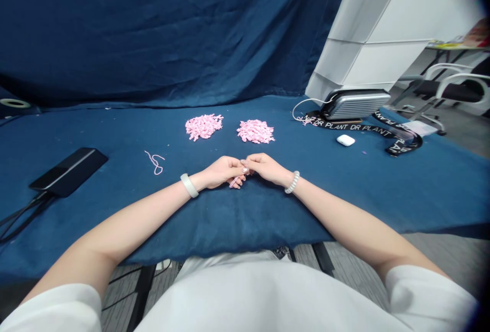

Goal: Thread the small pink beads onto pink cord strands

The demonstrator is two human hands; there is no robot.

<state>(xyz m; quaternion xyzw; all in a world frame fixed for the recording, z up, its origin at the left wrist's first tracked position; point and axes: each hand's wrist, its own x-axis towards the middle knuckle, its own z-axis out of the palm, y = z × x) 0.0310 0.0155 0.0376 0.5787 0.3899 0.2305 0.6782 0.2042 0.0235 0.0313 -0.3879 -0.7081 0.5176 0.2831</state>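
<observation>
My left hand [224,172] and my right hand [268,168] meet over the front of the blue-covered table. A piece of pink yarn [234,182] hangs from my left fingers, which are closed around it. The fingertips of my right hand are pinched together against the left ones; whatever lies between them is too small to make out. Beyond my hands are two heaps of short pink pieces, a left heap [204,127] and a right heap [255,131]. To the left lies a loose pink strand [155,162].
A black box-shaped device [69,171] with cables lies at the left. Toward the right are a silver ribbed case [359,104], a black lettered strap [350,127] and a white earbud case [345,140]. A blue curtain [172,36] hangs behind the table.
</observation>
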